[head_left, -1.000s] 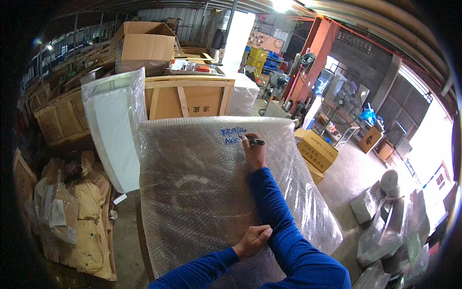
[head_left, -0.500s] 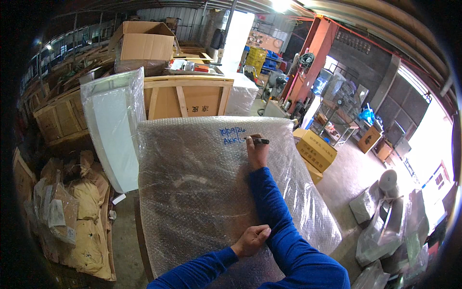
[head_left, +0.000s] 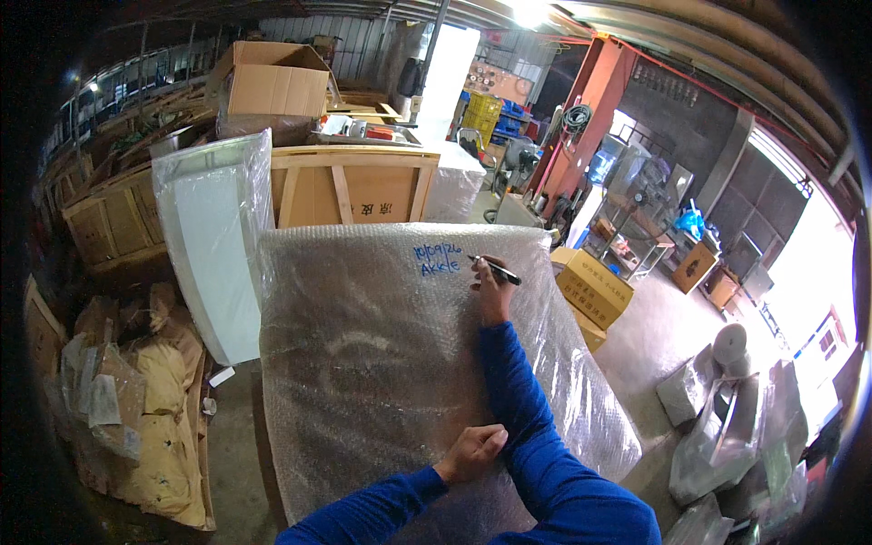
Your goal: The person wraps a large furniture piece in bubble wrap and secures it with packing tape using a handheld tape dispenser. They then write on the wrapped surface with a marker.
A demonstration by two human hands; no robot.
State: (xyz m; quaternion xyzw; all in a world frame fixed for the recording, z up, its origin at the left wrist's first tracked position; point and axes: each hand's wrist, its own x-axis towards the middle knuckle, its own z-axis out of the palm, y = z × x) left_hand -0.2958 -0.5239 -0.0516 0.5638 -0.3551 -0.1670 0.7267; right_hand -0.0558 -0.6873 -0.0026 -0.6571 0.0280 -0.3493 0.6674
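Note:
A large flat piece wrapped in bubble wrap [head_left: 363, 363] spreads out in front of me. Blue handwriting [head_left: 439, 261] runs in two lines near its far edge. My right hand [head_left: 493, 295] grips a dark marker pen [head_left: 502, 272], whose tip points left, just beside the end of the writing. Whether the tip touches the wrap, I cannot tell. My left hand [head_left: 470, 453] is closed in a fist against my right forearm, low over the wrap. Anything inside its fingers is hidden.
Beyond the wrap stand a wooden crate [head_left: 309, 186] and, to its left, a plastic-wrapped white panel [head_left: 213, 254]. Yellow-brown cartons [head_left: 595, 286] sit by the right edge. Plastic-wrapped pieces [head_left: 727, 436] lie at lower right, brown-paper bundles [head_left: 168, 418] at lower left.
My right hand has shifted slightly right with the marker, which now slants more. One more letter shows at the end of the second line. My left hand has stayed in place.

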